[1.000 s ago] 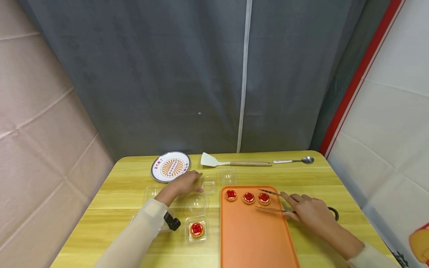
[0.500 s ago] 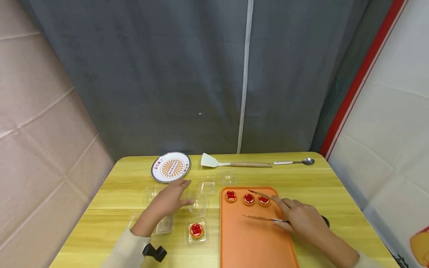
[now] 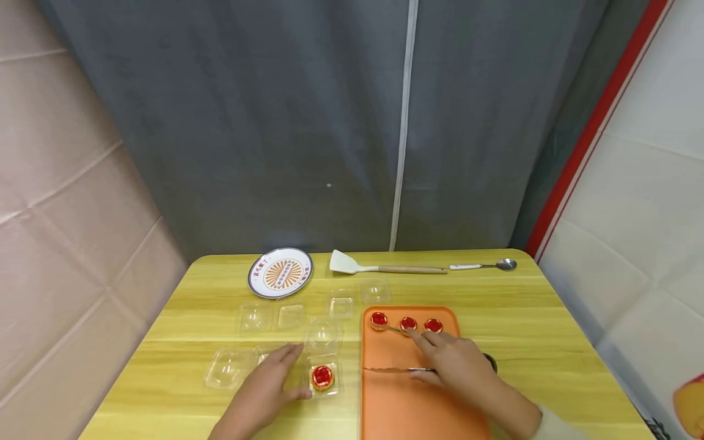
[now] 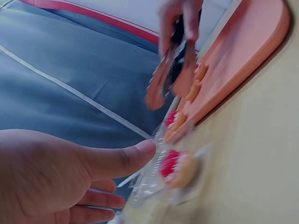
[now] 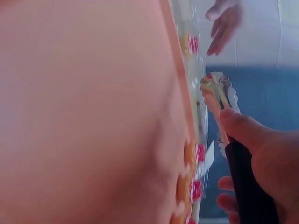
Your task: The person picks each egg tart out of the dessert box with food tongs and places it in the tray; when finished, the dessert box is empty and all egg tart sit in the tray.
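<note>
My left hand (image 3: 263,391) has its thumb and fingers spread beside a clear plastic box (image 3: 324,359) with a red-topped tart (image 3: 322,377) in its base. In the left wrist view the thumb of that hand lies close to the box; whether it touches cannot be told. My right hand (image 3: 456,366) holds metal tongs (image 3: 392,370) with dark handles (image 5: 250,186) above an orange tray (image 3: 418,406). Nothing is between the spread arms of the tongs. Three more tarts (image 3: 408,324) sit in a row at the tray's far end, one partly behind the tongs.
Several clear plastic boxes lie opened left of and behind the tray, such as one box (image 3: 255,318). Along the table's back are a patterned plate (image 3: 280,273), a white spatula (image 3: 344,263) with wooden handle and a spoon (image 3: 506,264). A grey curtain (image 3: 275,134) hangs behind.
My left hand has drawn back toward me from the small far box to the box with the tart. My right hand has carried the tongs leftward across the tray, away from the right-hand tart.
</note>
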`<state>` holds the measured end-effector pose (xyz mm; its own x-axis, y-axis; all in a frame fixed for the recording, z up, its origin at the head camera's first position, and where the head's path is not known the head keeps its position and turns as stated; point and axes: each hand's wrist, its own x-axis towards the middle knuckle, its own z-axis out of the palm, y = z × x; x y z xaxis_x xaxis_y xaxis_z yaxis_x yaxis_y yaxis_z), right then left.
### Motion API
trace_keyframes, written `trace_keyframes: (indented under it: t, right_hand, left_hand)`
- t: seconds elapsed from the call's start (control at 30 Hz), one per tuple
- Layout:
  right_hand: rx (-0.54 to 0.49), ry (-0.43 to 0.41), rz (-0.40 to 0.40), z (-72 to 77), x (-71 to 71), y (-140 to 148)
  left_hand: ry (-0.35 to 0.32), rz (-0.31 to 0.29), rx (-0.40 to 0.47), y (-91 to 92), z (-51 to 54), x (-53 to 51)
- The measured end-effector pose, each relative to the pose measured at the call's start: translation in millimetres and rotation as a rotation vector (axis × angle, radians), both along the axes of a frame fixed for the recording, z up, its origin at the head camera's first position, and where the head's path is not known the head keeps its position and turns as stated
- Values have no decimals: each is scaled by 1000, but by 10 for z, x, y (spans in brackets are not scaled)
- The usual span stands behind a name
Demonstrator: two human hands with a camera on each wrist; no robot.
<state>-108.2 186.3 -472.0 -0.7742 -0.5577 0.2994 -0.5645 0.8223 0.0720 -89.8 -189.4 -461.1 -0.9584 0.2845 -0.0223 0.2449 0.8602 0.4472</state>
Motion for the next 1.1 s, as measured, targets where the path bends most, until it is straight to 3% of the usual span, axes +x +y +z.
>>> trace_keyframes:
  t: [0.13, 0.33, 0.53, 0.8, 1.1]
  right_hand:
    - [13, -15, 38, 18, -13, -214]
    - [59, -25, 105, 57, -15, -507]
    - [63, -52, 137, 98, -8, -698]
    - [117, -1, 176, 190, -16, -865]
    - [184, -24, 170, 176, -35, -969]
  left_hand:
    - [8, 4, 49, 49, -121, 81]
    - [4, 31, 68, 59, -234, 95]
    - [20, 25, 48, 57, -246, 97]
    - [99, 7, -6, 71, -258, 74]
    - [102, -4, -21, 85, -273, 68]
